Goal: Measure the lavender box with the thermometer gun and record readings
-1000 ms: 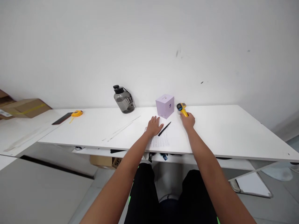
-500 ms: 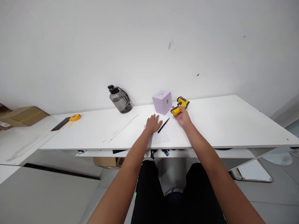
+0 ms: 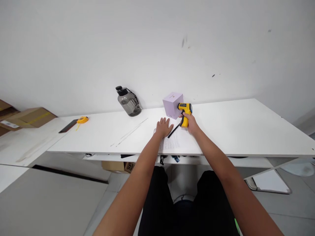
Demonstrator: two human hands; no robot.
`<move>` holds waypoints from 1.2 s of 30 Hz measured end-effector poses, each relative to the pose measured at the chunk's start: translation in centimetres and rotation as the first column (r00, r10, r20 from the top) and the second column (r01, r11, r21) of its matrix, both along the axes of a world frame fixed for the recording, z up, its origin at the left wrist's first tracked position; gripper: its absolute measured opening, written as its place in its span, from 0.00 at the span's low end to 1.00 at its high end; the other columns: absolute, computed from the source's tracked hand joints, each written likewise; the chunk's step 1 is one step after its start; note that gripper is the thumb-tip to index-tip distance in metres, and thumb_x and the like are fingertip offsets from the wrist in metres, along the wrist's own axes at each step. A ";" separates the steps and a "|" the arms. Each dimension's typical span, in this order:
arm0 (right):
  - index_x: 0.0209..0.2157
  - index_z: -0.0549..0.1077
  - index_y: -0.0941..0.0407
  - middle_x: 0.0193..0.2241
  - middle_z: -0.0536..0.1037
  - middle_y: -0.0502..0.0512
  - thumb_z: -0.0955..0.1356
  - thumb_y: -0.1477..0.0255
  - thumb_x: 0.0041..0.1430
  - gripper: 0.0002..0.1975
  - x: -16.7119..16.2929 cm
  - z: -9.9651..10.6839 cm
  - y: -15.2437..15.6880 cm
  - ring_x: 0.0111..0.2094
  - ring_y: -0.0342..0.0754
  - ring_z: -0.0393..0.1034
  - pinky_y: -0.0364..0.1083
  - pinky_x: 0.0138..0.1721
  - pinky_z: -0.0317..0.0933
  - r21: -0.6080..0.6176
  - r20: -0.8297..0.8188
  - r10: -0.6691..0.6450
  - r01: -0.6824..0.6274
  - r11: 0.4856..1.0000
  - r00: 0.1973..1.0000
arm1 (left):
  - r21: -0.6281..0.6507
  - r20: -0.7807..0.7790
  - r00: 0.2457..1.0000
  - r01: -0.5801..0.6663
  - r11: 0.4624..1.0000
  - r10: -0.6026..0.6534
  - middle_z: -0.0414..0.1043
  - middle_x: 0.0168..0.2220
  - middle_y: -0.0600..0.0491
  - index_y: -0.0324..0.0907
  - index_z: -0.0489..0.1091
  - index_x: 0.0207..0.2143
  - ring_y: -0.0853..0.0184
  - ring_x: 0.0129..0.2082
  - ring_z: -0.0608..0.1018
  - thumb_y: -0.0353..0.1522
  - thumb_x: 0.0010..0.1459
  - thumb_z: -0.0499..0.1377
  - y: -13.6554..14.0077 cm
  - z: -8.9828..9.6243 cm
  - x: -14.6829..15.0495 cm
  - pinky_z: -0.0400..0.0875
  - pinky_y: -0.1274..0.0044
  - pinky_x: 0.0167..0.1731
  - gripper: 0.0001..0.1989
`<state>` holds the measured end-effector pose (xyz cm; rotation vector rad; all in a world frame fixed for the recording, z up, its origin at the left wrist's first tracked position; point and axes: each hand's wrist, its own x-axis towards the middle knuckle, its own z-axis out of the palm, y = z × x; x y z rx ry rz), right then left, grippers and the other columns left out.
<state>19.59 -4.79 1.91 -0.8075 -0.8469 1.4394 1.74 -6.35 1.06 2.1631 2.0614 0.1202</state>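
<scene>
My right hand (image 3: 192,124) grips a yellow and black infrared thermometer (image 3: 185,113) by its handle, its head raised level in front of the purple box (image 3: 169,108). The box stands near the wall, its right face partly covered by the thermometer. On a written sheet of paper (image 3: 169,142) my left hand (image 3: 163,128) lies flat with the fingers spread, just short of the box. A black pen (image 3: 173,131) rests on the sheet between both hands, its upper end close to the thermometer's handle.
Left of the box, a grey water bottle (image 3: 129,103) with a black lid stands by the wall. Farther left lie an orange tape measure (image 3: 83,119), a dark flat object (image 3: 68,126) and a cardboard box (image 3: 36,118). The white table (image 3: 236,131) meets the wall behind.
My right hand has turned the thermometer from lying tilted to upright and moved it left, in front of the box's right face. My left hand stays flat on the paper. The view has shifted slightly.
</scene>
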 end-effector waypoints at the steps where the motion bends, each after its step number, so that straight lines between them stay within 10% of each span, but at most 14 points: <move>1: 0.39 0.69 0.54 0.32 0.79 0.49 0.74 0.57 0.45 0.22 -0.1 -0.1 0.0 0.25 0.44 0.68 0.45 0.26 0.66 0.012 0.016 -0.001 0.001 1.000 1.000 | 0.001 -0.002 1.000 0.000 1.000 0.000 0.41 0.76 0.43 0.40 0.48 0.73 0.54 0.76 0.42 0.50 0.69 0.40 0.0 0.0 0.0 0.41 0.58 0.72 0.38; 13: 0.38 0.71 0.53 0.42 0.79 0.52 0.74 0.64 0.41 0.20 -0.4 -0.5 1.0 0.36 0.47 0.74 0.44 0.32 0.67 -0.076 -0.064 -0.027 0.022 0.997 0.998 | 0.064 0.062 0.997 -0.042 0.997 0.038 0.38 0.76 0.40 0.31 0.40 0.74 0.52 0.76 0.41 0.52 0.66 0.44 1.9 -0.5 -0.2 0.41 0.61 0.73 0.45; 22: 0.41 0.76 0.55 0.41 0.80 0.52 0.75 0.68 0.39 0.23 0.6 -1.3 2.6 0.42 0.49 0.72 0.50 0.49 0.65 0.109 0.104 -0.116 0.105 0.988 0.988 | 0.070 0.070 0.997 -0.013 0.997 0.008 0.43 0.75 0.42 0.36 0.41 0.74 0.53 0.75 0.48 0.50 0.67 0.44 2.4 -0.4 -0.3 0.42 0.58 0.72 0.42; 36: 0.37 0.75 0.54 0.33 0.78 0.49 0.75 0.66 0.41 0.18 0.3 -0.8 1.6 0.37 0.49 0.72 0.51 0.46 0.66 0.023 0.246 -0.158 0.157 0.987 0.956 | 0.067 0.248 0.964 -0.112 0.991 0.093 0.49 0.74 0.42 0.37 0.48 0.73 0.53 0.75 0.51 0.52 0.65 0.45 3.7 -0.3 -0.2 0.41 0.57 0.72 0.42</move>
